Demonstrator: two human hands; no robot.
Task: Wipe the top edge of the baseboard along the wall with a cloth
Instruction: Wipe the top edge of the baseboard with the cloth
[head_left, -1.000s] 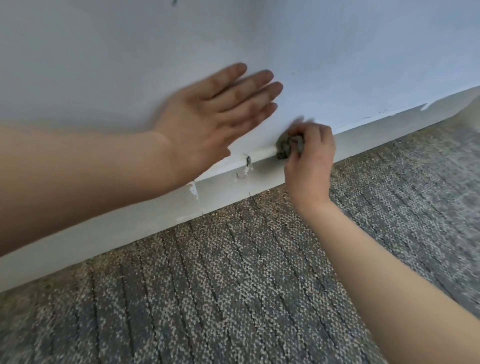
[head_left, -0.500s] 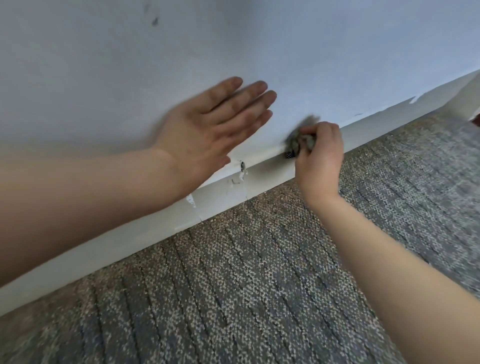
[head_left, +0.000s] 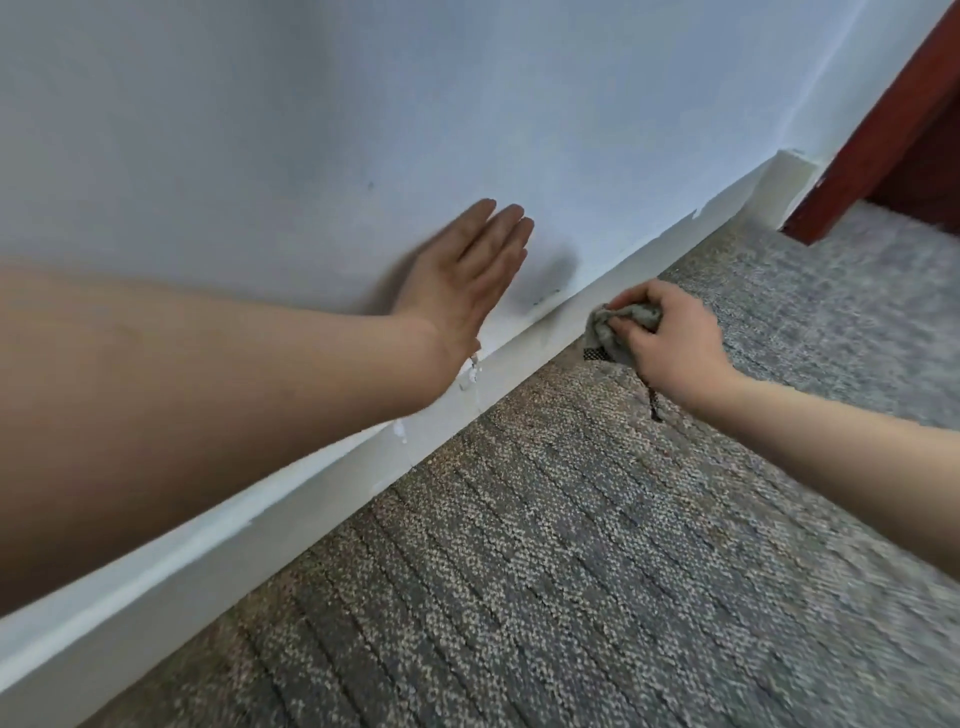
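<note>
A white baseboard (head_left: 291, 514) runs diagonally from the lower left to the upper right along a pale wall (head_left: 311, 130). Its paint is chipped below my left wrist. My left hand (head_left: 467, 270) lies flat against the wall with straight fingers, just above the baseboard. My right hand (head_left: 670, 343) grips a crumpled grey cloth (head_left: 613, 327). The cloth sits in front of the baseboard's face, a little off its top edge, over the carpet seam.
Grey patterned carpet (head_left: 545, 571) covers the floor on the right. The baseboard ends at a white corner block (head_left: 784, 182). Beyond it stands a dark red wooden frame (head_left: 878, 130) at the upper right.
The view has swung right and pulled back, showing the red frame. My right hand has drawn the cloth off the baseboard's top edge toward the carpet. My left hand stays flat on the wall.
</note>
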